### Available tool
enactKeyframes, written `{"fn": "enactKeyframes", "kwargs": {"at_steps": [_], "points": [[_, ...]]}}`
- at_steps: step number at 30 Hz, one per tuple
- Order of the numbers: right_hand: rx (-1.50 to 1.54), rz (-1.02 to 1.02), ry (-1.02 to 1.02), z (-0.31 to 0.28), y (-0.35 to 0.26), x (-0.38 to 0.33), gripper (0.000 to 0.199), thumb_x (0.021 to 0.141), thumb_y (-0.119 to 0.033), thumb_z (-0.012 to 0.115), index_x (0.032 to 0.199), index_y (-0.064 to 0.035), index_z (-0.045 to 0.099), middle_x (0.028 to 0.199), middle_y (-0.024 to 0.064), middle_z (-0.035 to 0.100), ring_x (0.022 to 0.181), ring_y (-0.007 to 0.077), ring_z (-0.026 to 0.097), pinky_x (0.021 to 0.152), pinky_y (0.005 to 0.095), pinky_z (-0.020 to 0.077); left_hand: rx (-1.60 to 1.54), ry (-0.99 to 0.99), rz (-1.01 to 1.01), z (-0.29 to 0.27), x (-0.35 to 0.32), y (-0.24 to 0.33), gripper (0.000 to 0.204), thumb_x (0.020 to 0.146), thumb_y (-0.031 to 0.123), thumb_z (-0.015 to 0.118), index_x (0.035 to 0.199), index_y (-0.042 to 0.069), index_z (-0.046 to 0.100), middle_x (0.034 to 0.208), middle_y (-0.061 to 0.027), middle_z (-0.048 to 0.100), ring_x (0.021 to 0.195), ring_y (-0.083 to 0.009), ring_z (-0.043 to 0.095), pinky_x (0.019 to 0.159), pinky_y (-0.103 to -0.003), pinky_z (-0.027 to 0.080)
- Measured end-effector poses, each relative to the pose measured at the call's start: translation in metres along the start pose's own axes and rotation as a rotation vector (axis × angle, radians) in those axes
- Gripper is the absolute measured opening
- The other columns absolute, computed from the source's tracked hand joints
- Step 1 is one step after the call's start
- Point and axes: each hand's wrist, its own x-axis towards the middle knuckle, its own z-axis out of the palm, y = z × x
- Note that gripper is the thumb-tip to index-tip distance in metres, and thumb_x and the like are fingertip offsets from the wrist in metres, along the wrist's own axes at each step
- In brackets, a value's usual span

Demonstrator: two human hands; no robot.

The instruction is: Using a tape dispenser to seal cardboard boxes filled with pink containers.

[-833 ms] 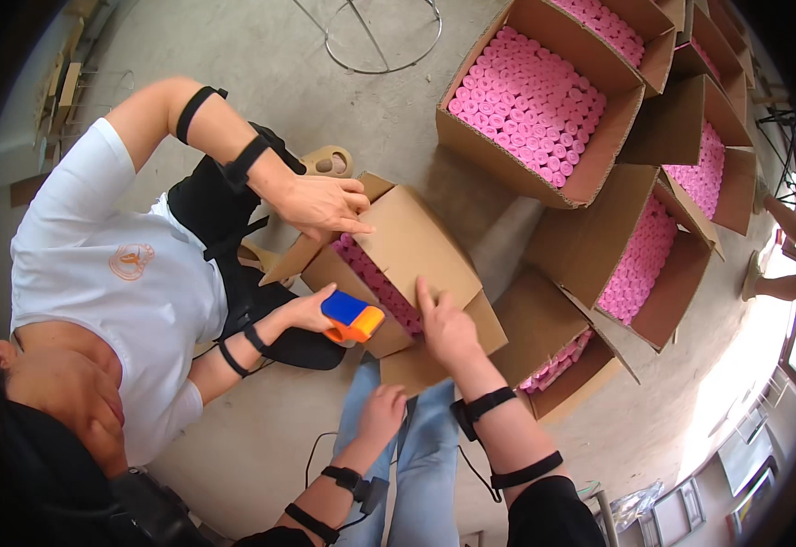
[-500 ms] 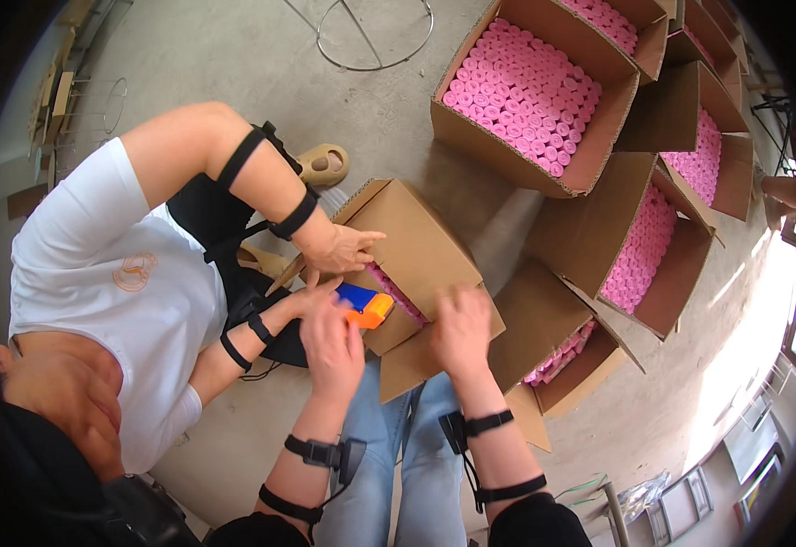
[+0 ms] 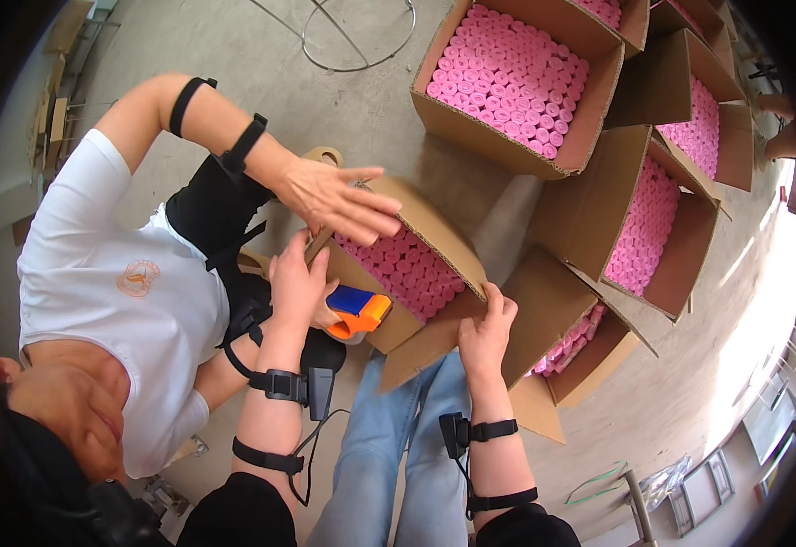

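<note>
Before me stands a cardboard carton (image 3: 389, 330) packed with pink rolls (image 3: 413, 273), its top flaps raised. At its near right corner my right hand (image 3: 486, 335) grips the edge of a flap (image 3: 430, 349) between thumb and fingers. My left hand (image 3: 296, 281) is at the carton's left end, fingers closed on a narrow brown flap (image 3: 320, 243). A co-worker's spread hand (image 3: 343, 202) hovers over the rolls. Partly behind my left wrist, the co-worker's other hand (image 3: 325, 313) holds an orange and blue tape dispenser (image 3: 359, 311).
Larger open cartons (image 3: 507, 150) full of pink rolls line the far and right side. One carton (image 3: 589, 351) stands close to my right hand. The co-worker (image 3: 124, 264) sits at my left. A metal ring stand (image 3: 359, 64) rests on the concrete floor.
The long top flap has swung up and away, uncovering the pink rolls. My left hand moved left and up to the end flap; the co-worker's upper hand lifted and spread.
</note>
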Motion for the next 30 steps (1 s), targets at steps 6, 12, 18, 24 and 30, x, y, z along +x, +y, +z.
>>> {"fn": "enactKeyframes", "kwargs": {"at_steps": [6, 12, 18, 24, 30], "points": [[-0.201, -0.194, 0.047, -0.005, 0.020, -0.010, 0.059, 0.072, 0.008, 0.053, 0.126, -0.0142, 0.058, 0.139, 0.0215, 0.038, 0.121, 0.0383, 0.050, 0.093, 0.0380, 0.0481, -0.029, -0.004, -0.040, 0.021, 0.008, -0.012, 0.036, 0.090, 0.016, 0.060, 0.124, 0.004, 0.056, 0.112, -0.0182, 0.065, 0.105, -0.0359, 0.061, 0.093, -0.043, 0.047], [0.390, 0.042, 0.161, 0.032, 0.035, -0.021, 0.069, 0.082, -0.004, 0.065, 0.139, 0.0034, 0.027, 0.127, 0.0246, 0.045, 0.104, 0.0344, 0.058, 0.089, 0.0394, 0.0484, -0.223, -0.102, 0.088, 0.012, 0.008, 0.009, 0.029, 0.087, 0.016, 0.063, 0.111, -0.001, 0.064, 0.113, -0.0233, 0.063, 0.107, -0.0387, 0.060, 0.088, -0.043, 0.048], [0.170, 0.043, -0.021, 0.066, 0.034, -0.037, 0.071, 0.086, -0.017, 0.067, 0.137, 0.0061, 0.024, 0.123, 0.0292, 0.050, 0.106, 0.0347, 0.058, 0.086, 0.0384, 0.0488, 0.007, -0.178, 0.176, 0.060, -0.015, 0.007, 0.039, 0.086, 0.018, 0.064, 0.122, 0.003, 0.061, 0.120, -0.0224, 0.061, 0.111, -0.0405, 0.057, 0.094, -0.042, 0.047], [0.301, -0.026, -0.188, 0.069, 0.021, -0.043, 0.082, 0.088, -0.020, 0.068, 0.145, 0.0037, 0.013, 0.107, 0.0167, 0.050, 0.089, 0.0213, 0.056, 0.079, 0.0348, 0.0502, -0.077, -0.182, 0.084, 0.085, -0.039, -0.019, 0.056, 0.085, 0.018, 0.065, 0.138, 0.009, 0.049, 0.147, -0.0258, 0.035, 0.131, -0.0396, 0.041, 0.104, -0.042, 0.040], [0.217, -0.032, -0.244, 0.104, 0.022, -0.012, 0.089, 0.085, -0.007, 0.065, 0.152, -0.0035, 0.007, 0.111, 0.0188, 0.045, 0.086, 0.0297, 0.059, 0.076, 0.0389, 0.0522, 0.079, -0.326, 0.093, 0.108, -0.045, -0.020, 0.058, 0.094, 0.037, 0.056, 0.142, 0.008, 0.044, 0.149, -0.0297, 0.030, 0.137, -0.0421, 0.033, 0.111, -0.043, 0.032]]}}
